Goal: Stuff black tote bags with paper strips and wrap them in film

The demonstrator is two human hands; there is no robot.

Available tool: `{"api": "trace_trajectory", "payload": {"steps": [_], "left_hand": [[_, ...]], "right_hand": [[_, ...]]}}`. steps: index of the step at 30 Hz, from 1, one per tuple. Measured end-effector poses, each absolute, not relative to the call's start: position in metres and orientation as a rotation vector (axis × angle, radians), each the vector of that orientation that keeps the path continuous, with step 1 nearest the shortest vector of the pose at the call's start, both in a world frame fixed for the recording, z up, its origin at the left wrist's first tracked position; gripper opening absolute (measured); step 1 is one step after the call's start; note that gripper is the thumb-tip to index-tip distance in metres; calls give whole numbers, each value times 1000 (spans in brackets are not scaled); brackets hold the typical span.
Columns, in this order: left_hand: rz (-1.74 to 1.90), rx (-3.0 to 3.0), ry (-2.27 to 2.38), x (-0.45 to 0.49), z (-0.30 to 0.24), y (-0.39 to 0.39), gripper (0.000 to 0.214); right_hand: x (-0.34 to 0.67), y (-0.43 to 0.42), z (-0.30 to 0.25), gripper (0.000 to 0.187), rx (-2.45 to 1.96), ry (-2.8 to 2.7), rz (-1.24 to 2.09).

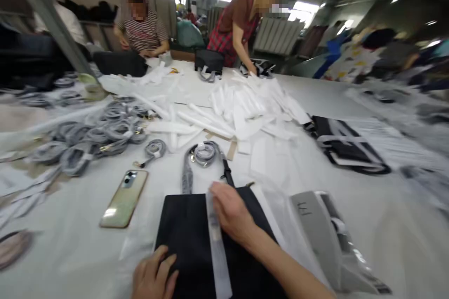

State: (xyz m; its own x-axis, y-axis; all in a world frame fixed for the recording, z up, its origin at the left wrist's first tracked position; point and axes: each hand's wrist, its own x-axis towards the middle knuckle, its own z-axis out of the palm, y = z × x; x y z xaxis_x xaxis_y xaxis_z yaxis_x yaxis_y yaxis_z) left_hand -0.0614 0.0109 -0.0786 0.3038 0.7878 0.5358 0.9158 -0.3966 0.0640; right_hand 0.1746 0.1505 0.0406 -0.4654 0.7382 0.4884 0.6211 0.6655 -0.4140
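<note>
A black bag (185, 238) lies flat on the white table in front of me. A grey strip (217, 243) runs down its middle. My right hand (229, 212) rests on the upper end of the strip, fingers bent and pressing on it. My left hand (152, 275) lies on the bag's lower left corner with fingers curled down. A coiled grey strap (203, 154) with black webbing extends from the bag's top.
A phone (124, 198) lies to the left of the bag. Several grey strap coils (98, 135) are piled at left, white paper strips (245, 107) in the middle, plastic-wrapped items (326, 238) at right. Two people work at the far edge of the table.
</note>
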Motion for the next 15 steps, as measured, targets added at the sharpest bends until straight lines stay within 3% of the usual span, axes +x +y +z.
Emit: {"api": "trace_trajectory", "payload": {"steps": [4,8,11,15], "left_hand": [[-636,-2315,-1740,-50,-54,12,24],[-644,-2342,-1724,-41,-50,12,27],[-664,-2374,-1593,-48,-59,15,25],[-672,-2373,-1579,-54,-58,27,24]], "right_hand": [[246,111,26,29,-1251,-2142,32],[256,62,-1,36,-1320,-2372,-201],[244,43,-8,41,-1360,-2472,-116],[260,38,2,35,-1451,-2076,51]]}}
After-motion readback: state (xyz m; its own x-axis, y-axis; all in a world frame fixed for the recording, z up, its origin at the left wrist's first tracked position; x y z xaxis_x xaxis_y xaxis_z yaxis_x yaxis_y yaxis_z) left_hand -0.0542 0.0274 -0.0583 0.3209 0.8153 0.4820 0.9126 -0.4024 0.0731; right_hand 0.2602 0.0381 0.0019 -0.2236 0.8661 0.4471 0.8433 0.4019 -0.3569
